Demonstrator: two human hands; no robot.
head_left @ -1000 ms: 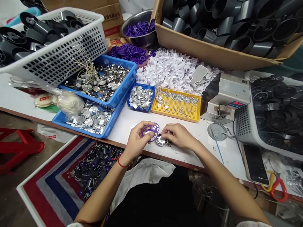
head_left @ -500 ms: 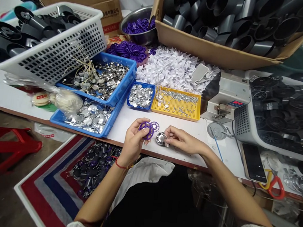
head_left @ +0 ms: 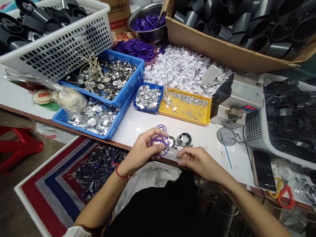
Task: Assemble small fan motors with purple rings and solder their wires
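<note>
Left hand (head_left: pixel 145 147) pinching purple ring (head_left: pixel 168 145); right hand (head_left: pixel 195 160) hovering near round black part (head_left: pixel 185 139), fingers narrowly curled, can't tell if holding.

Drawing right hand (head_left: pixel 195 161) back from the silver disc's (head_left: pixel 170 140) edge, down and rightward. Uncovering a dark spoked part (head_left: pixel 185 139), now showing on the surface (head_left: pixel 208 136) just beyond the disc, previously hidden by that hand. Bringing left hand (head_left: pixel 145 148) down and rightward, carrying the held purple ring (head_left: pixel 168 145) closer to the disc, now covering its near-left side in this view. Blurring slightly there. Separating in view from the second purple ring (head_left: pixel 161 126). Exposing a white star (head_left: pixel 138 129) where left fingers were.
</note>
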